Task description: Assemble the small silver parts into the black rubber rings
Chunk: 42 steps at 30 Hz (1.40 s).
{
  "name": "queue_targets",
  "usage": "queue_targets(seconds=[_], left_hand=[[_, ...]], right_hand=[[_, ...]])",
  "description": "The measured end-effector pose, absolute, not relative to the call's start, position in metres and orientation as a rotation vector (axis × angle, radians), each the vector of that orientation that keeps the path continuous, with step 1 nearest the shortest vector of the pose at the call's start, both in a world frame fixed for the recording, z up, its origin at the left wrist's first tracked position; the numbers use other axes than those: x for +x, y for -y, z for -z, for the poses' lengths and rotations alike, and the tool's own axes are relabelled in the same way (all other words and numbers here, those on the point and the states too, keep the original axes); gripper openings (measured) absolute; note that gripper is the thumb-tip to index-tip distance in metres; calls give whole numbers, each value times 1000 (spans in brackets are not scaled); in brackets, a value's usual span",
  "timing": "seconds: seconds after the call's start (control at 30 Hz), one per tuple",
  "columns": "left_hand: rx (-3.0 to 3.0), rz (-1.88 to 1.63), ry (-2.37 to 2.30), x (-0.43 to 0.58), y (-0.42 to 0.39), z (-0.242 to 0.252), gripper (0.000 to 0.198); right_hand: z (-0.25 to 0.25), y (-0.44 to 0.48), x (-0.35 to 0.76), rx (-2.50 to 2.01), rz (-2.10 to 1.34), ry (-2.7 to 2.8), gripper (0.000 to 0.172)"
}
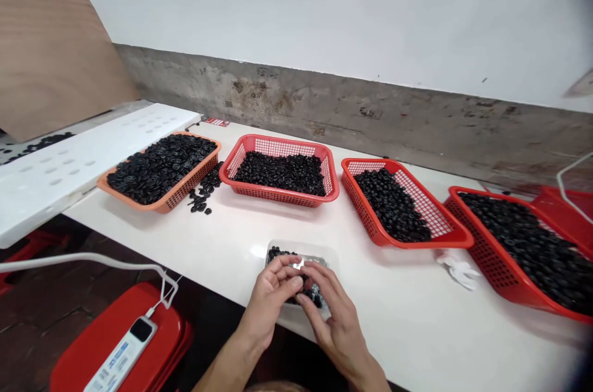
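Note:
My left hand (272, 290) and my right hand (334, 312) meet above a clear plastic tray (328, 251) near the table's front edge. Between their fingertips is a small black part (304, 279), mostly covered by the fingers; its exact kind does not show. Both hands are closed in a pinch around it. Inside the tray lie loose black pieces (276, 251) on the left and under the fingers, along with shiny silvery bits (315, 261).
An orange basket (178, 197) holds flat black pieces, some spilled beside it (200, 202). Red baskets (278, 194) (412, 244) (504, 281) hold small round black pieces. White crumpled tissue (461, 271) lies at right. A power strip (123, 355) rests on a red stool (162, 318) below left.

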<state>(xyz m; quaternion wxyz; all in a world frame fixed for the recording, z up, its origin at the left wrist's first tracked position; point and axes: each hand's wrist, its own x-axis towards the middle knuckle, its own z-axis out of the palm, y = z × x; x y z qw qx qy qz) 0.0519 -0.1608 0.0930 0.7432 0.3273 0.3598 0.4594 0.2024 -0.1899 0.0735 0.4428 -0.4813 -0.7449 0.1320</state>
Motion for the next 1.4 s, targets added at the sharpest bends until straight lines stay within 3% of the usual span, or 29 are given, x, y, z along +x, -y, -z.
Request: queue_targets(seconds=[0.2, 0.37, 0.5, 0.63, 0.87, 1.07, 1.4], left_hand=[[705, -990, -770, 60, 163, -96, 34], [763, -948, -794, 62, 163, -100, 26], [800, -909, -813, 62, 161, -101, 24], [835, -910, -823, 62, 159, -99, 21], [888, -923, -831, 68, 159, -100, 25], [895, -938, -880, 68, 160, -97, 22], [864, -931, -828, 71, 162, -101, 19]], right_hand=[[-69, 187, 204, -1182, 131, 1863, 39], [-73, 186, 206, -1194, 244, 1886, 34], [-72, 189, 208, -1185, 154, 1882, 33], [-79, 190, 216, -1146, -144, 1868, 38], [-88, 185, 217, -1172, -454, 1695, 24], [-80, 195, 208, -1248, 31, 1774, 32], [-87, 185, 208, -1246, 273, 1984, 31]])
